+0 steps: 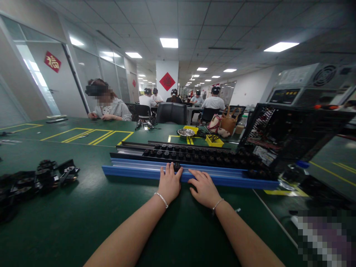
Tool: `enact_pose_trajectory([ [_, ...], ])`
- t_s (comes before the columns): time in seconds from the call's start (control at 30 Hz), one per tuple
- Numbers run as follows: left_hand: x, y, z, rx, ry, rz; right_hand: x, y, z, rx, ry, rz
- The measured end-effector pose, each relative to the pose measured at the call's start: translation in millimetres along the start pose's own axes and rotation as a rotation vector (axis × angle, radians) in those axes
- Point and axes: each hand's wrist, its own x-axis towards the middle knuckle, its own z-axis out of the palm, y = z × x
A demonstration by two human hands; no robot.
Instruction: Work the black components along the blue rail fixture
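Note:
A long blue rail lies across the green table in front of me, with a black strip of several round black parts just behind it. My left hand rests on the blue rail, fingers stretched over its edge, fingertips near a small black part. My right hand lies beside it on the rail, fingers spread flat toward the left. Both wrists wear thin bracelets. Neither hand holds anything that I can see.
A heap of black plastic parts lies at the left. A black open-frame case stands at the right, a grey box behind it. A metal bowl and yellow tray sit farther back. A seated person works at the far left; others sit behind.

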Motion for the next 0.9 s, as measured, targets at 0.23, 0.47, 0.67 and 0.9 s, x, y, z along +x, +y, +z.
enact_pose_trajectory([
  [0.23, -0.3, -2.4, -5.0, 0.025, -0.050, -0.018, -0.3, 1.1, -0.4, 0.003, -0.002, 0.001],
  [0.47, -0.2, -4.1, -7.2, 0.034, -0.069, -0.023, -0.8, 2.4, 0.1, 0.008, -0.001, -0.007],
  [0.67, 0.0, -6.2, -8.4, 0.048, -0.090, -0.032, -0.8, 2.6, 0.2, 0.010, 0.006, -0.009],
  [0.9, 1.2, -7.7, -10.9, 0.043, -0.131, -0.038, -1.4, 3.7, -0.9, 0.008, 0.004, -0.008],
])
